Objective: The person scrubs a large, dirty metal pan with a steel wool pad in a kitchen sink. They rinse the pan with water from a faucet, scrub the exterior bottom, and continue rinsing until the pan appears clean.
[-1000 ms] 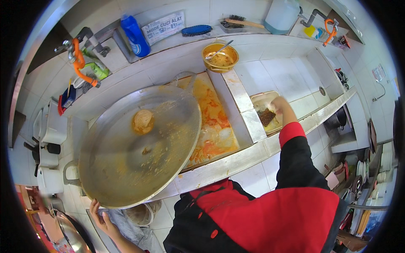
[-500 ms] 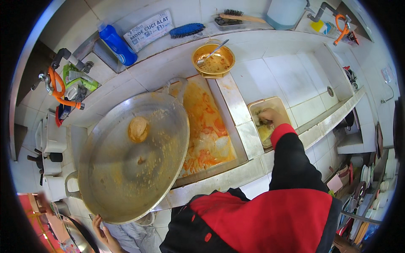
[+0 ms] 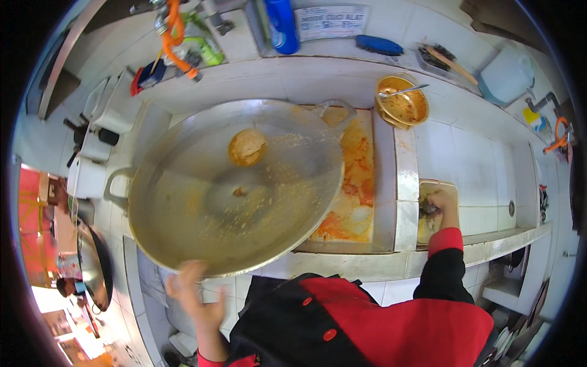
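Observation:
A very large metal wok point(image 3: 202, 202) with two loop handles lies tilted across the left sink, its inside smeared with yellowish residue. A round, orange-brown stained lump point(image 3: 247, 147) sits in it, its kind unclear. My left hand point(image 3: 199, 300), blurred, has its fingers spread at the wok's near rim; whether the fingertips touch it I cannot tell. To the right, my right hand point(image 3: 441, 200) reaches down into a rectangular beige tub point(image 3: 454, 191). Its fingers are closed round a dark grey scrubber point(image 3: 430, 209), partly hidden, above yellowish contents.
Orange-red residue covers the left sink's floor point(image 3: 358, 183). A gold-coloured pot point(image 3: 422, 110) with a spoon point(image 3: 403, 91) stands on the divider. Along the ledge are a blue bottle point(image 3: 282, 27), a blue brush point(image 3: 379, 44) and a jug point(image 3: 506, 76). An orange hose point(image 3: 177, 58) hangs at the left.
The view has swung left, so the sinks appear further right. My left hand has come up from the wok's lower left edge, its fingers spreading. My right hand stays in the tub.

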`<action>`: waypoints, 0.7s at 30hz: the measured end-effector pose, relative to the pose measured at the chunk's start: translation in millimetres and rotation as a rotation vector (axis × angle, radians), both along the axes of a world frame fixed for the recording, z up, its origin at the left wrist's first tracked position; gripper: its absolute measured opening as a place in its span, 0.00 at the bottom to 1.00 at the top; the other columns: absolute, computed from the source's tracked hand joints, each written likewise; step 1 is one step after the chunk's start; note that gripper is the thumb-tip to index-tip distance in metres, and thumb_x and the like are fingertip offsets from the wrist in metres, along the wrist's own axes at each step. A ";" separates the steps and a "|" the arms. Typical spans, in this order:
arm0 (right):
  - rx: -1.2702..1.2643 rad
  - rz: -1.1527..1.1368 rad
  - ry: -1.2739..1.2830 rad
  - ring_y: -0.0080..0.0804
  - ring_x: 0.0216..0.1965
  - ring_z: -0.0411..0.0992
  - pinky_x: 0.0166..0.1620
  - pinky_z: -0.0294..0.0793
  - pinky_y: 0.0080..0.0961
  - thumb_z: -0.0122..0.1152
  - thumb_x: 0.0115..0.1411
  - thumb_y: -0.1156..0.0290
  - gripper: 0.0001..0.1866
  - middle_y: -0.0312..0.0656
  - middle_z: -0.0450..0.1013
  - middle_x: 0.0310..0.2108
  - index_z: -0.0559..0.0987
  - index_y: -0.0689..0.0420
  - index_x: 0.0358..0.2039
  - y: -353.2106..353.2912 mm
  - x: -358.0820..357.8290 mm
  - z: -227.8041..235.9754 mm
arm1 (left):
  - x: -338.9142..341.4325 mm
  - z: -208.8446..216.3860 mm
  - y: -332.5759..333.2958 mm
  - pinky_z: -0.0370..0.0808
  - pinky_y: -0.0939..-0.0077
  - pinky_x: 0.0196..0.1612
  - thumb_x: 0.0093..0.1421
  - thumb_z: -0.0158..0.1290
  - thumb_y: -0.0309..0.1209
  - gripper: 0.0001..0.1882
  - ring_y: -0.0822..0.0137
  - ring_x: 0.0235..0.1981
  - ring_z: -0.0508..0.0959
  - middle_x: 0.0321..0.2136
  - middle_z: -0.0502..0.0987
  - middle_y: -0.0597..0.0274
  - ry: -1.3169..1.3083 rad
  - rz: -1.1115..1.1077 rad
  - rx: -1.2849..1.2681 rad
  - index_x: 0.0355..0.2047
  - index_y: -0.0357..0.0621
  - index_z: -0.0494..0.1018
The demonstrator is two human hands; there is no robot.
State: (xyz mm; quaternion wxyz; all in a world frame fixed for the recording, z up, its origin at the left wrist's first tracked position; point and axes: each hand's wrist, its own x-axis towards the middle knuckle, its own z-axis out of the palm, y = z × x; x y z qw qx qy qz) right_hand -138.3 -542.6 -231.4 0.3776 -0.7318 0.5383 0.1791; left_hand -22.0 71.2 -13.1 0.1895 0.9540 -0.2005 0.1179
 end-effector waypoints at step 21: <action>-0.122 0.499 -0.858 0.23 0.37 0.66 0.43 0.65 0.19 0.47 0.41 0.78 0.21 0.34 0.69 0.35 0.72 0.59 0.40 112.8 120.5 211.8 | 85.0 14.4 89.0 0.66 0.63 0.28 0.38 0.55 0.24 0.08 0.56 0.25 0.69 0.19 0.66 0.59 0.066 -0.465 0.195 0.21 0.41 0.68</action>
